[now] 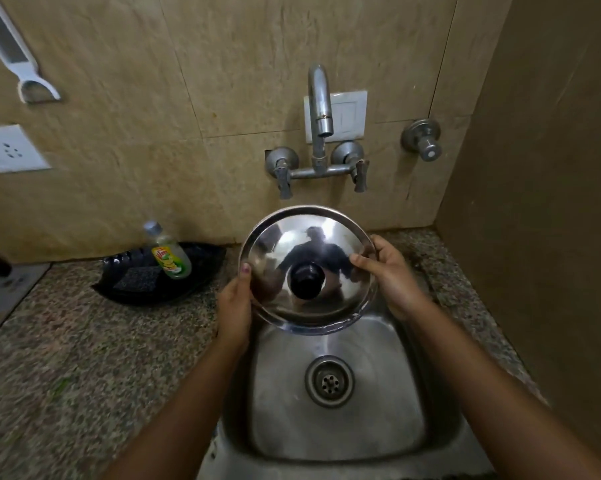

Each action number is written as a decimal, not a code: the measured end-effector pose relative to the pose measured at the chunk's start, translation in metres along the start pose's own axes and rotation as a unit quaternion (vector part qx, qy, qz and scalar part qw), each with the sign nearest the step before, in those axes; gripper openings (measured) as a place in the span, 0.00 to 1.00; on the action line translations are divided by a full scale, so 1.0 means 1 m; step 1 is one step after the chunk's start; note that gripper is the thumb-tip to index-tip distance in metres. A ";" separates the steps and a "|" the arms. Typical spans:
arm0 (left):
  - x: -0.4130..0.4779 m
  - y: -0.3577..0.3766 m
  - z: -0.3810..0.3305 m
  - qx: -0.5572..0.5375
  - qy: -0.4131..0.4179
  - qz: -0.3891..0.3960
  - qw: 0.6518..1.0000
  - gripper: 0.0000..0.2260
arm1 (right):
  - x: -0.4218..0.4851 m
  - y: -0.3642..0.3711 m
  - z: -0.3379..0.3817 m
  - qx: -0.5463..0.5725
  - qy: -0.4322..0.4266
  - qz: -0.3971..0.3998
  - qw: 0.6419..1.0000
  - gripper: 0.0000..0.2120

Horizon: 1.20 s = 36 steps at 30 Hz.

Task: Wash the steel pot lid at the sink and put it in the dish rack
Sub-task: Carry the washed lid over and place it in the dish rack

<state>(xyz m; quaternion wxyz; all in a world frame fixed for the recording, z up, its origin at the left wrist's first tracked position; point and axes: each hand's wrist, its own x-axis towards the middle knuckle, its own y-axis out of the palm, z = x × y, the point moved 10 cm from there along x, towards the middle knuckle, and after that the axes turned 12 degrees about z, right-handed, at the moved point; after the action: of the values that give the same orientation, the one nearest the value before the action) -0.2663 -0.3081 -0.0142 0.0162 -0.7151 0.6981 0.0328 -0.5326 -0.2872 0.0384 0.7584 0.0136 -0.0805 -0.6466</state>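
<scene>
A round steel pot lid [306,244] with a black knob at its middle is held tilted above the far end of the steel sink [389,438], top side facing me. My left hand [235,306] grips its left rim, thumb on the top face. My right hand [389,271] grips its right rim. The tap spout [321,98] stands on the wall above the lid; no water is running. No dish rack is in view.
A black tray [126,292] on the granite counter [67,358] left of the sink holds a dish-soap bottle [169,254] and a dark scrub pad [136,280]. Two tap handles, a wall valve [424,140] and a brown side wall at the right surround the sink.
</scene>
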 end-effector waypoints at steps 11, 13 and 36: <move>-0.016 -0.001 0.017 0.029 -0.026 0.042 0.998 0.07 | -0.016 0.045 0.057 -0.179 -0.092 0.038 0.979 0.11; -0.015 -0.010 0.012 0.007 -0.023 0.029 0.999 0.09 | -0.013 0.047 0.057 -0.156 -0.086 0.021 0.984 0.08; 0.045 -0.531 -0.234 0.099 0.179 -0.177 0.963 0.08 | 0.215 0.495 0.070 0.184 -0.090 -0.061 0.977 0.07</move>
<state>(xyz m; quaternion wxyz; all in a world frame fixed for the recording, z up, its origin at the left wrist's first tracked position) 0.2709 -0.3561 0.2041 -0.0326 -0.8164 0.5514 -0.1687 -0.0252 -0.4123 0.1921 0.6914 0.0998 -0.2652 -0.6646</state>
